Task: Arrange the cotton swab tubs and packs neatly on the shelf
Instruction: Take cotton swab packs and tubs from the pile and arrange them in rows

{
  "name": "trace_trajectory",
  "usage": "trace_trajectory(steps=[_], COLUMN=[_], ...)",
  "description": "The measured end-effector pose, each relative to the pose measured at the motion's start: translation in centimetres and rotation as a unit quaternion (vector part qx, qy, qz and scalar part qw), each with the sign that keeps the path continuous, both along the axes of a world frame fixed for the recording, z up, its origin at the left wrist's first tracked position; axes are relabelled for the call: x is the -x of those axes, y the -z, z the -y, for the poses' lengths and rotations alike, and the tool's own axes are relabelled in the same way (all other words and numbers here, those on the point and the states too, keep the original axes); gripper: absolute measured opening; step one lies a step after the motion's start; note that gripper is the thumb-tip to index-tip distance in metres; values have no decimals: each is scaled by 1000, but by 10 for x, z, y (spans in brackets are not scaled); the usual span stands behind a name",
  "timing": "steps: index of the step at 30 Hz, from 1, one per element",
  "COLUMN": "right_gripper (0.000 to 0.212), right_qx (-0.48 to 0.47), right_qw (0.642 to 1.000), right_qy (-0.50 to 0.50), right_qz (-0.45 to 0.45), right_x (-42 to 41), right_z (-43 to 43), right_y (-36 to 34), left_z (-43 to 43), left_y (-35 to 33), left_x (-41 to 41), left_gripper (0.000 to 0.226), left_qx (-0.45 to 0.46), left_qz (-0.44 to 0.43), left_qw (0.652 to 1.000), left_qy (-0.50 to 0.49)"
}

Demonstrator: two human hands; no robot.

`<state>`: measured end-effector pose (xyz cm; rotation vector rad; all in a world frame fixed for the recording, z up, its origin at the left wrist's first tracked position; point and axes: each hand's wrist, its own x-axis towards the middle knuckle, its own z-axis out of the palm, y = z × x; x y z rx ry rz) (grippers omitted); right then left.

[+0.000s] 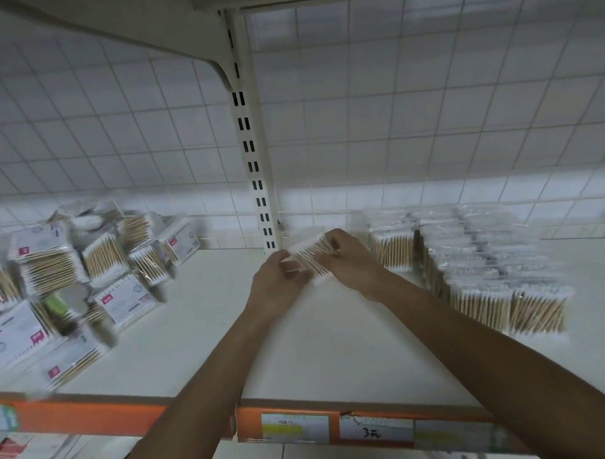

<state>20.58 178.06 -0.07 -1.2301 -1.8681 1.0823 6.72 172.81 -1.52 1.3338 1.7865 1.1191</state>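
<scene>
- Packs in hand: one. A single pack of cotton swabs [309, 255], wooden sticks showing through clear wrap, is held above the shelf [298, 349] near its back edge, at about 12 o'clock from the person.
- Left hand [278, 278]: fingers curled round the pack's near-left end, thumb on top.
- Right hand [350, 262]: fingers curled over the pack's far-right end. The two hands are close together, both clamped on the same pack.
- Loose heap [73, 271] at 9 o'clock of the hands: well over ten packs, jumbled and tilted, some label-up with pink marks. Motion blur, so exact count cannot be told. One green-fronted item sits in it.
- Tidy block [484, 267] at 3 o'clock of the hands: packs standing on edge in rows running front to back. Count unreadable through the blur.
- Bare strip of shelf between heap and block; the forearms cross it.
- One slotted upright post [254, 155] at 12 o'clock, wire grid [393, 106] behind it.
- Orange front rail [77, 414] at 6 o'clock carries at least three price tags [294, 427].
</scene>
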Motion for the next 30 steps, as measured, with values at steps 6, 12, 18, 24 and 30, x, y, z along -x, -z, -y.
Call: trace_trajectory(steps=[6, 12, 18, 24, 30], right_gripper=[20, 28, 20, 14, 25], right_qx=[7, -111, -149, -195, -219], right_qw=[998, 989, 974, 935, 898], right_qy=[4, 14, 43, 43, 35], right_qz=[-67, 92, 165, 293, 379], right_x=[-19, -53, -86, -109, -122], right_z=[-1, -4, -10, -18, -21], right_y=[-7, -41, -53, -54, -48], left_z=[-5, -13, -21, -29, -37], left_y=[5, 5, 5, 6, 16], left_x=[-14, -29, -52, -76, -96], left_gripper=[19, 38, 33, 27, 20], left_qx=[-46, -82, -73, -80, -61], left_qz=[61, -27, -77, -127, -138], left_qw=[996, 994, 989, 982, 984], left_qy=[37, 65, 103, 116, 93])
